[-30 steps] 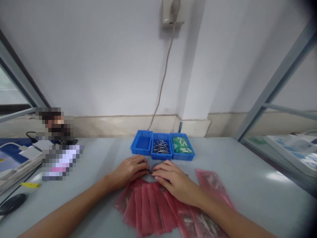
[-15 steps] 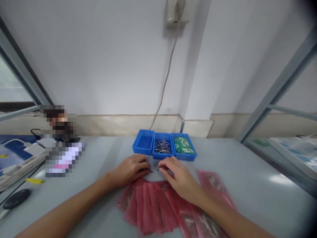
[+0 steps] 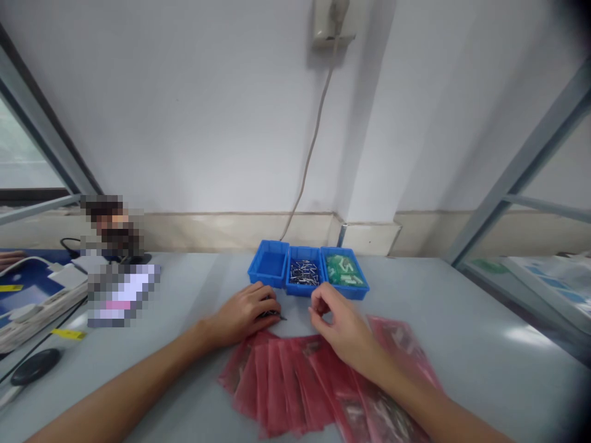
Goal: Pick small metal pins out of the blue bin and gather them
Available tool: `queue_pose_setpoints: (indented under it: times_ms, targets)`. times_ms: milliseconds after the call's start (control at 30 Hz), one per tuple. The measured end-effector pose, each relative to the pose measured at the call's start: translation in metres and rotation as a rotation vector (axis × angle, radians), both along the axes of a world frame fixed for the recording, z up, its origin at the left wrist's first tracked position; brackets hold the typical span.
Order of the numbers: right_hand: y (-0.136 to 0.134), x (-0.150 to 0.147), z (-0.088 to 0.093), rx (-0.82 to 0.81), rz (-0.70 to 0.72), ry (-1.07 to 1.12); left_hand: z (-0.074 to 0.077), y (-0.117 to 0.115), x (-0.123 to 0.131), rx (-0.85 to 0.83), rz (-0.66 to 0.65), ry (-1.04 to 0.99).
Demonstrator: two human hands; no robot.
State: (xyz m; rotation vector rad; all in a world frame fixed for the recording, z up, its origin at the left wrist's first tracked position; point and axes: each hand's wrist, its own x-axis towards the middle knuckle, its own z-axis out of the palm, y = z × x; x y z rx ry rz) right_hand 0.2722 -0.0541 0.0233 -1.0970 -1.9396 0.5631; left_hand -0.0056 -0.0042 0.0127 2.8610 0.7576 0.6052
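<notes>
My left hand (image 3: 252,307) rests on the table with its fingers curled over small dark screws; one pointed tip shows past the fingertips. My right hand (image 3: 341,323) is raised just in front of the boxes, thumb and forefinger curled towards each other. Whatever is between them is hidden or too small to see. Behind the hands is a blue box of metal screws (image 3: 305,272). Right of it, another blue box holds white plugs (image 3: 347,268) in a green bag. Fanned-out red plastic bags (image 3: 277,387) lie below the hands, partly under my right forearm.
A third blue box (image 3: 271,263), at the left of the row, shows its bare floor. At left are a power strip (image 3: 44,311), a black mouse-like object (image 3: 36,367) and a blurred-out phone-like item (image 3: 124,298). The wall stands close behind the boxes.
My right hand has moved up and right, away from the left hand, towards the boxes. The dark piece at its fingertips no longer shows. My left hand has stayed nearly still.
</notes>
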Motion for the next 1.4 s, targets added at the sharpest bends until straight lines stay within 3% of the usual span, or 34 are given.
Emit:
queue_pose_setpoints:
  times_ms: [167, 533, 833, 1033, 1400]
  targets:
    - [0.001, 0.002, 0.0, -0.054, 0.019, 0.028, 0.001, 0.0, 0.0, -0.009, 0.0, -0.009]
    - [0.003, 0.001, 0.003, -0.344, 0.057, 0.262, 0.002, -0.001, 0.0, -0.015, 0.005, -0.014]
    - [0.008, 0.006, 0.0, -0.345, -0.025, 0.313, 0.002, 0.0, -0.001, -0.019, 0.011, 0.002]
    - [0.017, 0.009, -0.009, -0.354, 0.03, 0.381, 0.001, 0.0, -0.001, -0.008, 0.011, -0.01]
    - [0.014, 0.008, 0.002, -0.381, -0.003, 0.39, 0.001, 0.0, -0.001, -0.018, 0.005, -0.001]
